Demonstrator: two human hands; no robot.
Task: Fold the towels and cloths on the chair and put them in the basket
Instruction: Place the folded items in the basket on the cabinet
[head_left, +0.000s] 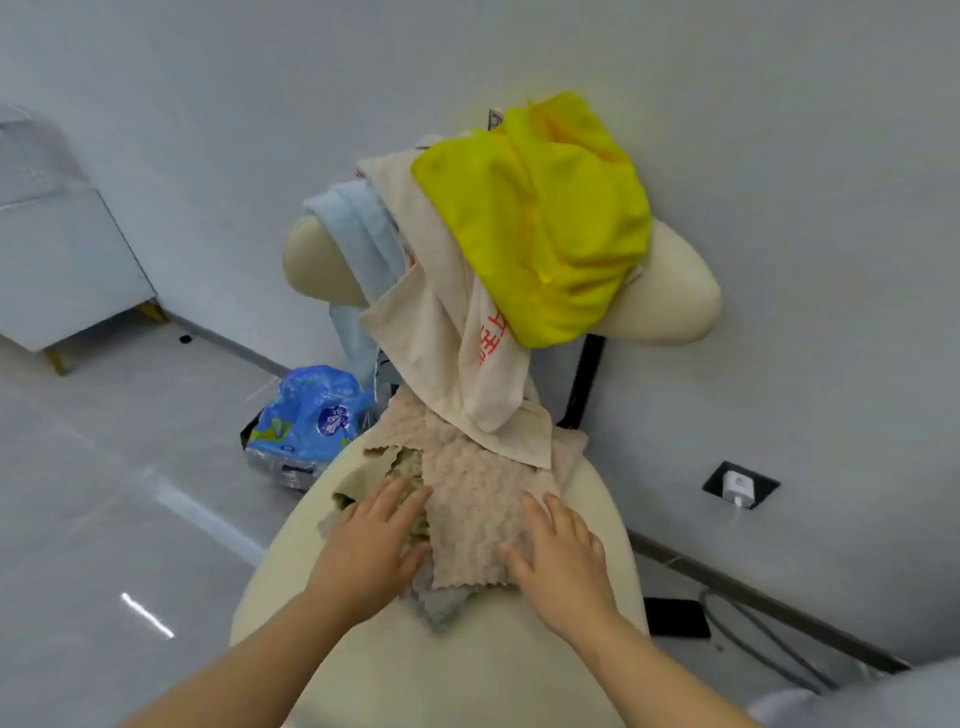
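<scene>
Head view, the only view.

- Left hand (371, 545): fingers straight and spread, palm down on a crumpled olive cloth (400, 462) at the left of the chair seat (467, 670). It presses and grips nothing.
- Right hand (563, 561): fingers straight, flat on a beige textured cloth (478, 499) at the middle of the seat. It also grips nothing.
- A grey cloth (441, 608) pokes out from under the beige one at the front of the seat, between the two hands.
- Over the chair's backrest (675, 291) hang three more pieces. A yellow cloth (540, 218) lies on top and a light blue towel (358, 234) hangs at the left side. A cream towel with red print (441, 322) hangs down until its lower corner overlaps the beige cloth on the seat.
- On the floor to the left of the chair lies a blue plastic bag (311, 415). Something dark sits under it, and I cannot tell whether that is the basket. I can identify no basket anywhere else.

Progress, my judgement: early. Nothing on the chair reads as a finished fold. The beige cloth is being pressed flat, which I take as preparation for a fold. All six pieces are on the chair, and I see none put away. Folding and transfer remain for every piece.
</scene>
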